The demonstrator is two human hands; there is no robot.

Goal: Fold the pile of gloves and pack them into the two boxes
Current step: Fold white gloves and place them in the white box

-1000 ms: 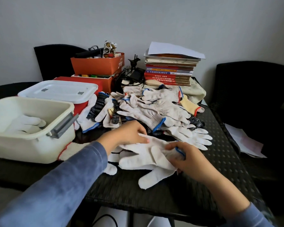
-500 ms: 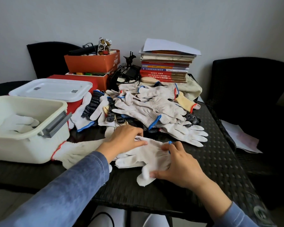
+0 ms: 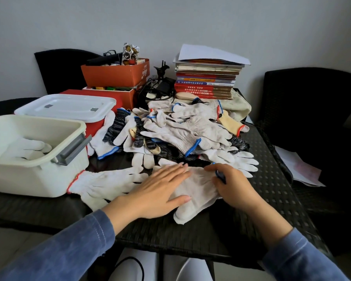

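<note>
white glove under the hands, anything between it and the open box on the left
Only a loose red-cuffed glove lies flat on the table between the white glove and the open box. Carried above it, the path looks free; the box has no lid on.

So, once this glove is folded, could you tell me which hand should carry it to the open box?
Probably the left hand: it lies flat on the glove, and the open white box stands on its side. The right hand, pinching the blue cuff, would have to reach across.

The dark woven table [image 3: 272, 199] bears a glove pile [image 3: 180, 130], a white bin [image 3: 28, 175] and stacked books [image 3: 205, 86].
</note>
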